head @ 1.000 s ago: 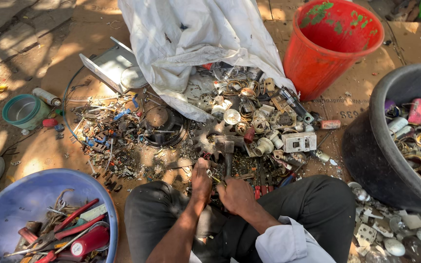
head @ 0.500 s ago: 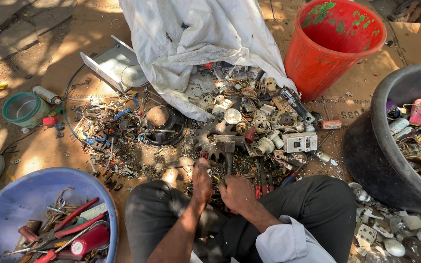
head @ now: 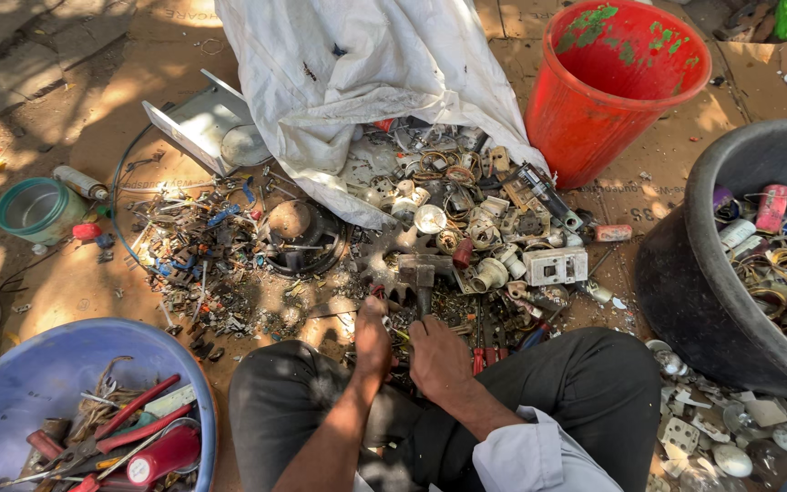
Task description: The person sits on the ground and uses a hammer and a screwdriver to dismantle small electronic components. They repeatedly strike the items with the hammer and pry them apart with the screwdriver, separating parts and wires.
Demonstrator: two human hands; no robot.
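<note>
1. Two bare hands meet low in the middle of the view, between the person's knees in dark trousers (head: 594, 392), over a heap of scrap on the ground.
2. Right hand (head: 439, 360) is clenched around the handle of a hammer (head: 423, 278), whose metal head lies just above the knuckles, resting on the scrap.
3. Left hand (head: 373, 339) is pressed down beside it, fingers curled on small bits at the edge of the pile; whether it pinches any one piece I cannot tell (shadow covers the fingertips).
4. Scrap pile (head: 475, 219) spreads out ahead of the hammer: switch parts, lamp holders, coils and a pale socket plate (head: 555, 266) to the right.
5. White sack (head: 366, 73) lies slumped over the top of the pile, with a grey metal tray (head: 195, 123) poking out at its left edge.
6. Red bucket (head: 617, 87) stands upright at the upper right, well apart from the hands.
7. Black tub (head: 685, 273) sits at the right edge, holding wire and bright odds and ends.
8. Blue basin (head: 11, 364) at the lower left holds red-handled tools; a small green bowl (head: 34, 208) sits farther up on the left.
</note>
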